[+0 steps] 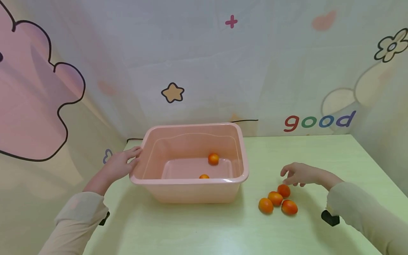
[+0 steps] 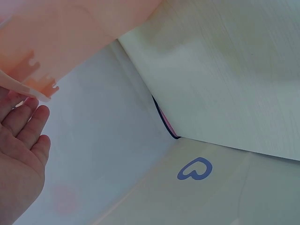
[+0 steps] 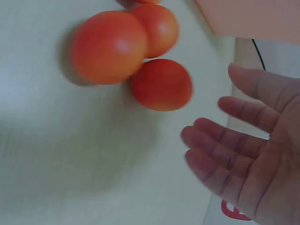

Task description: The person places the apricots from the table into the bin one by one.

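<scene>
On the green table (image 1: 197, 226), just right of the pink tub (image 1: 191, 187) that the spread left hand (image 1: 122, 163) steadies, four small orange fruits (image 1: 278, 201) cluster beneath the empty, spread right hand (image 1: 301, 174), probably light, smooth and roll-prone, best pinched across the middle.

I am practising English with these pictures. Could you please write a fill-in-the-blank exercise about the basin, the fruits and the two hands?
1. The left hand touches the rim of the pink ____.
2. Inside the basin lie ____ orange fruits.
3. On the table, near the right hand, lies a group of ____ orange fruits.
4. The right hand holds ____.

Missing words: basin; two; four; nothing
</scene>
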### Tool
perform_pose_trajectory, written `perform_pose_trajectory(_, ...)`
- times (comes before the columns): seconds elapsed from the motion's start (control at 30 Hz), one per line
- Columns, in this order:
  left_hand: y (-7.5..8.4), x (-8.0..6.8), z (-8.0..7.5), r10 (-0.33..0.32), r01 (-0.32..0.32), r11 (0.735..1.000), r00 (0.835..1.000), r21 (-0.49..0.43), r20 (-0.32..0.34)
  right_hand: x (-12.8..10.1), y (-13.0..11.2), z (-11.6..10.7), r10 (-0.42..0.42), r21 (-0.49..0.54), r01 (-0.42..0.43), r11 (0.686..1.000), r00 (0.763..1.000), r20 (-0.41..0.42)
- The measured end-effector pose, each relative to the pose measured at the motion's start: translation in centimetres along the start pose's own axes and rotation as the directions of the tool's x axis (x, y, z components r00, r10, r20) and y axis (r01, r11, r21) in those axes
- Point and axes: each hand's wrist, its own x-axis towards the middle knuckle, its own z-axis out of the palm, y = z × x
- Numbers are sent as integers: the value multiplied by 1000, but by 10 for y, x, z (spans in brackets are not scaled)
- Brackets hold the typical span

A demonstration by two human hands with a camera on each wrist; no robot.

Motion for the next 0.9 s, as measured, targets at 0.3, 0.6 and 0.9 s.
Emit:
perform_pose_trajectory(0.3,-1,0,0,11,-11,1000,1000,20,-8,2,15,18,-147,-21,146,989,986,-76)
perform_pose_trajectory(0.6,-2,0,1,34,-33,999,999,31,-17,2,21,23,-148,-46,143,989,982,-114)
perform_pose_trajectory(0.9,-3,1,2,36,-36,999,999,28,-20,0,22,34,-102,-39,98,994,988,-116)
